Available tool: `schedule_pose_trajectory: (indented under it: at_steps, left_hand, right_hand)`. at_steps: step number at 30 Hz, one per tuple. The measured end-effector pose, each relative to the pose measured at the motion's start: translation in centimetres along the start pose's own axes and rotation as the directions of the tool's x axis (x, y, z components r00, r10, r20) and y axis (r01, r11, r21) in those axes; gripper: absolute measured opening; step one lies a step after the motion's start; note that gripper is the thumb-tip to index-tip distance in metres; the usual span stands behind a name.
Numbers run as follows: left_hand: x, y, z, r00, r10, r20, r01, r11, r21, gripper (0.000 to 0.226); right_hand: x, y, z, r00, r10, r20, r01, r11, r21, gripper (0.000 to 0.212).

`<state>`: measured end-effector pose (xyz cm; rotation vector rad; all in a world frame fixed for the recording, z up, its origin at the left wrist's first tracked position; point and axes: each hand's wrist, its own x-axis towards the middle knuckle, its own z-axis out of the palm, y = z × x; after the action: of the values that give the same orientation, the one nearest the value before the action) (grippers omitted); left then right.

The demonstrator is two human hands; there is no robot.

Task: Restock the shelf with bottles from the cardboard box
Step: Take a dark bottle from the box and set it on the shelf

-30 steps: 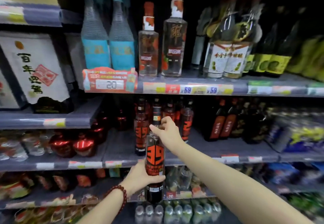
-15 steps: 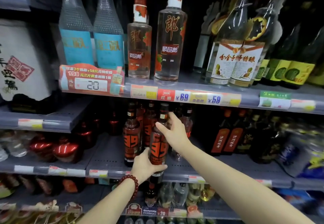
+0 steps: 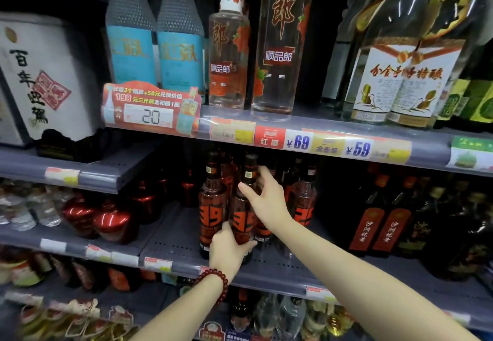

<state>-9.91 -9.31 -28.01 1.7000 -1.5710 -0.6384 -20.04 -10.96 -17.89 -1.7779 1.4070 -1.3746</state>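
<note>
On middle shelf (image 3: 186,247), near front edge: dark bottle (image 3: 241,223) with orange "39" label standing upright, touching matching bottle (image 3: 212,207) on its left. Left hand (image 3: 229,250), red bead bracelet (image 3: 213,284) on wrist, gripping bottle's lower body, fingers curling round it. Right hand (image 3: 266,199) holding same bottle at neck and shoulder, thumb in front, fingers wrapping behind. More "39" bottles standing behind and right. Upper shelf edge (image 3: 306,142) showing price tags 69 and 59, clear bottles (image 3: 280,44) sitting above. Cardboard box out of frame.
</note>
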Motion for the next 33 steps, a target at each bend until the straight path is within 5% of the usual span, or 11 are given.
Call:
schedule_pose_trajectory:
  at_steps: [24, 33]
  left_hand:
    - [-1.2, -2.2, 2.6, 0.992, -0.005, -0.124, -0.02, 0.979, -0.203, 0.068]
    - [-2.5, -1.4, -0.8, 0.999, -0.023, -0.05, 0.015, 0.988, -0.155, 0.036]
  right_hand:
    - [-0.8, 1.6, 0.9, 0.993, 0.083, -0.08, -0.081, 0.996, 0.031, 0.045]
    - [-2.4, -0.8, 0.1, 0.988, 0.132, -0.078, -0.147, 0.961, -0.235, 0.047]
